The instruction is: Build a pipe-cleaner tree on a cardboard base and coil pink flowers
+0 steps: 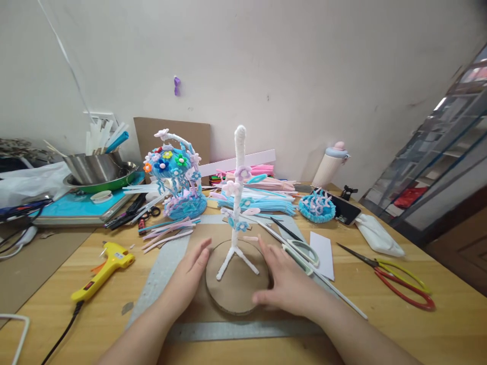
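A round cardboard disc [238, 294] lies in front of me on a larger cardboard sheet. On it stands a white wrapped stem [239, 147] with spread feet, upright, carrying small flowers and leaves in lilac, pink and blue. My left hand [192, 266] rests by the disc's left edge, fingers stretched out, holding nothing. At the right edge, my right hand [281, 276] has its thumb and fingers apart around the rim, and I cannot tell how firmly it touches.
Behind stand a finished-looking flowered jellyfish lamp shape [169, 167] and bundles of pipe cleaners [266, 200]. A yellow glue gun [106, 268] lies left. Red-and-yellow scissors [395, 279], green-handled scissors [302, 253] and a blue round piece [317, 207] are right. A bottle [330, 165] stands behind.
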`<state>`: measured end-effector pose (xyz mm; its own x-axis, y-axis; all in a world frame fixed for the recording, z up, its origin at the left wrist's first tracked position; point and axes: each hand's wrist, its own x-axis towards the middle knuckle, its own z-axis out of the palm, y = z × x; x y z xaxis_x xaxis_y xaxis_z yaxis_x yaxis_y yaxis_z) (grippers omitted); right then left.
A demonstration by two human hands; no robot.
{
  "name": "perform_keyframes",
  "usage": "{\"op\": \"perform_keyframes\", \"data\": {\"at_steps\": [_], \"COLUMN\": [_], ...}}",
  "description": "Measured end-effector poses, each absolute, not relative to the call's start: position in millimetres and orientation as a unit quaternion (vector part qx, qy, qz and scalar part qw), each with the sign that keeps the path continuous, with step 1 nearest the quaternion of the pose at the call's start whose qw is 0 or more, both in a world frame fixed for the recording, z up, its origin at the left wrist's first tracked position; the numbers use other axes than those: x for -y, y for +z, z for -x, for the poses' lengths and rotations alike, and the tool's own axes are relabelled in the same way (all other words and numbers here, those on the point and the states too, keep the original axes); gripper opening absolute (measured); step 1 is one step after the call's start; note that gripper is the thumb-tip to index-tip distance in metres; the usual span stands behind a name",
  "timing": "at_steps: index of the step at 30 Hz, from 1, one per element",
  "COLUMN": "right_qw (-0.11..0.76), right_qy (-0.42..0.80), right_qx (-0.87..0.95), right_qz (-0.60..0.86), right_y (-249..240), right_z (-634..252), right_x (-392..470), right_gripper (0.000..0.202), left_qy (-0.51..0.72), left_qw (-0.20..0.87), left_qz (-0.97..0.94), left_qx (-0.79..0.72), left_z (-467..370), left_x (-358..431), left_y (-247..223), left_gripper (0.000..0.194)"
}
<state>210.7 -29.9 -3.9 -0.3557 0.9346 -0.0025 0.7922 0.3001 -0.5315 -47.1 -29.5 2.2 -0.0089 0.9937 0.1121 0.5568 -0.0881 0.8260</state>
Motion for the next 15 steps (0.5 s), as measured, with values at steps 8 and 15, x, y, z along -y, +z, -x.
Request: {"op": "perform_keyframes", "data": {"at_steps": [8,15], "right_qw": [0.116,0.176], "right_qy": [0.133,0.087], "right_qx": [0.814,0.801], "right_qz": [0.553,0.565], "right_y": [6.1,0.8], "right_z": [-225.8,-225.3], "right_x": [13.8,8.1], "right_gripper": [0.115,0.053], "left_qy": [0.301,0.273], "left_qw": [0.200,0.189], "left_qz": [-0.677,-0.721], "left_qx": [-0.641,-0.609], "left_z": [50.4,47.0], "left_x": [33.9,29.3], "left_y": [10.2,6.4], "left_gripper": [0.038,0.025]}}
